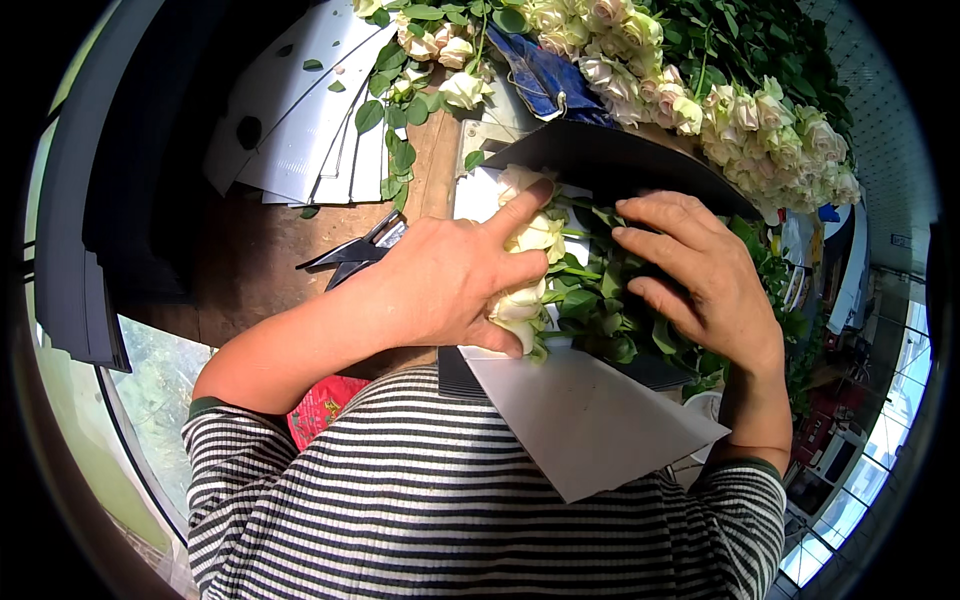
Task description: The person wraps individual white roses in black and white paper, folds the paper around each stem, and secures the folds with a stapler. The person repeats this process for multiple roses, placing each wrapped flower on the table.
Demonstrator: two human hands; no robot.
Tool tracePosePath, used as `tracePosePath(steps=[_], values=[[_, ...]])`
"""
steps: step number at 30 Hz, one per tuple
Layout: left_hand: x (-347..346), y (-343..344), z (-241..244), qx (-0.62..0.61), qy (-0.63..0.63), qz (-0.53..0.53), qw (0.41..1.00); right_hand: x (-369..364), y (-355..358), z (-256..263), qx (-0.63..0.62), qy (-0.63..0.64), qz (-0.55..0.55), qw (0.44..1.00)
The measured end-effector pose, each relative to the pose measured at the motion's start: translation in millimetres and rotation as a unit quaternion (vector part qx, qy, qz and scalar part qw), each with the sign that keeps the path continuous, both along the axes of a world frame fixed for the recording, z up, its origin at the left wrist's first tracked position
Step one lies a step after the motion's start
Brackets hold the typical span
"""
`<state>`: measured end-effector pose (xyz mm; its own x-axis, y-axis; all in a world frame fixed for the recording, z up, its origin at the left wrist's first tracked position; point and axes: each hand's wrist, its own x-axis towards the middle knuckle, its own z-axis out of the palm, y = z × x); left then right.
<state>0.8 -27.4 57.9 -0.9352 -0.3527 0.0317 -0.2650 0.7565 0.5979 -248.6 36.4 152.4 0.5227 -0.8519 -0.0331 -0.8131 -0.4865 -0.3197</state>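
My left hand [465,277] spans a row of pale cream and pink rose heads [536,236], its fingers spread over the blooms and its thumb at the near end. To the right, my right hand [686,262] is held over the green leaves and stems [592,300], fingers apart and slightly bent. Whether its fingertips touch the leaves cannot be told. Under the roses lies a white sheet [472,195]. A dark wrapping sheet [622,154] curves up along their far side. On the near side a pale grey flap [592,420] slants toward my striped shirt.
A black and silver hand tool [360,251] lies beside my left forearm, partly hidden. White corrugated sheets [315,142] and a tall dark stack of sheets [71,225] are at left. Many roses [772,135] and a blue cloth-like piece [547,75] lie at the back. Loose leaves [401,157] dot the wooden table [247,255].
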Motion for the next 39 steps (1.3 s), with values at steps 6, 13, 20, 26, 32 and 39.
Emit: tracePosePath(steps=[6,13,20,26,32,39], values=[[2,3,-3,0.031,0.001,0.01,0.999,-23,24,7,0.363,-0.281,0.104,0.882],[14,-19,-9,0.276,0.034,-0.031,0.96,-27,-8,-67,0.529,-0.398,-0.256,0.704],[15,-19,-38,0.466,0.228,0.209,0.829,-34,-31,-95,0.636,-0.305,-0.294,0.645],[-36,18,-5,-0.026,0.184,0.036,0.982,-32,-30,-88,0.606,-0.266,-0.352,0.662],[-32,28,-23,-0.139,0.107,0.035,0.984,19,-40,-6,0.047,0.065,-0.099,0.992],[-33,27,-21,-0.146,0.107,0.032,0.983,16,-60,-6,-0.172,0.028,0.005,0.985]])
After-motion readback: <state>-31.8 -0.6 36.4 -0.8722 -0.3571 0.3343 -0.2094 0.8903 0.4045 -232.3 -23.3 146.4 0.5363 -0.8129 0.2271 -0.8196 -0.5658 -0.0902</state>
